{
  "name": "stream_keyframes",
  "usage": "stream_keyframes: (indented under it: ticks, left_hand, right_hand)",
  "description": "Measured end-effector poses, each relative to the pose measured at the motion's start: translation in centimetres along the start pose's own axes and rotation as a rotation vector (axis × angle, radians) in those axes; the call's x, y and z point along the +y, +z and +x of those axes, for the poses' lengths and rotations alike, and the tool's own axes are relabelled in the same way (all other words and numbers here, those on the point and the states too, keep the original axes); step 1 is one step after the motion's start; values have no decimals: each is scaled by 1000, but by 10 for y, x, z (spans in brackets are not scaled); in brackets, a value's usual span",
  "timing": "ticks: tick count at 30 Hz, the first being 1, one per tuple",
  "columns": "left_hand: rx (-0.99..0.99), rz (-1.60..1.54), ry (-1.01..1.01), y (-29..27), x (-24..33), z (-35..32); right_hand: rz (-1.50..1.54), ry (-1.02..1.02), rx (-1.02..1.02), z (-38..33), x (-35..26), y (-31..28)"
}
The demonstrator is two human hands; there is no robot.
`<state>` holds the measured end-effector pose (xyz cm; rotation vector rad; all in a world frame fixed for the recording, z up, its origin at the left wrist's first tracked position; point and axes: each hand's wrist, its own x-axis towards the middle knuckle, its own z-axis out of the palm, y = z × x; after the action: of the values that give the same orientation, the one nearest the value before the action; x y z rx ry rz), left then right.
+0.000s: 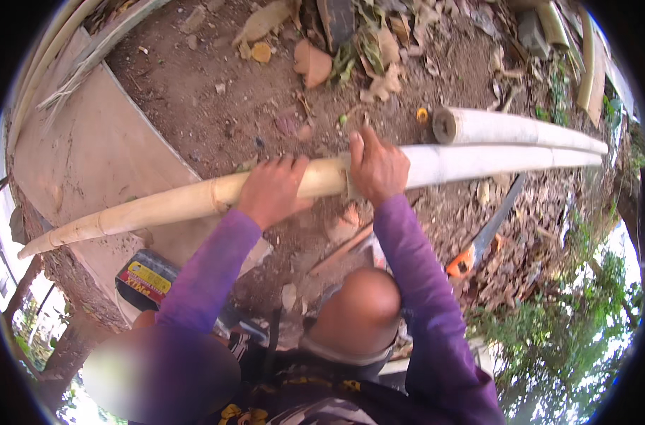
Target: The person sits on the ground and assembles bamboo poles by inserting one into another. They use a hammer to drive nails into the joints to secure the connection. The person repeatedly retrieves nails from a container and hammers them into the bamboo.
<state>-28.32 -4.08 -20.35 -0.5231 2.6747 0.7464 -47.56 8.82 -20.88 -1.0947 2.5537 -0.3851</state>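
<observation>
A long pale bamboo pole (159, 209) runs across the view from lower left to upper right. My left hand (271, 190) is wrapped around it near its middle. Just to the right, my right hand (376, 168) rests on the same pole with the index finger stretched up along it; whether it holds a small tool is hidden. Both arms wear purple sleeves. My bent knee shows below the hands.
A second cut bamboo pole (521, 130) lies just behind the first at right. A handsaw with an orange handle (480, 248) lies on the leaf-strewn dirt. A flat board (95, 156) sits at left, a black-and-yellow box (146, 278) below it.
</observation>
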Motion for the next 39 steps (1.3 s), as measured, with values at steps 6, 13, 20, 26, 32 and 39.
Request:
stream_keyframes:
  ticks: [6,13,20,26,32,39]
  left_hand:
    - [47,54,13,2,3,-2]
    - [104,50,-7,7,6,-7]
    - [286,107,28,25,15,-20]
    - [495,304,30,58,22,-36]
    - [523,314,12,62,32,-51]
    - [227,118,-20,27,13,-32]
  right_hand:
    - [44,-14,36,-6,4,1]
    - [75,-40,149,-10,7,8]
    - [119,-80,331,-31,12,16]
    - [333,-348,545,-71,26,15]
    - [764,-121,440,-106,56,-28]
    - [483,-116,531,-127,78,-44]
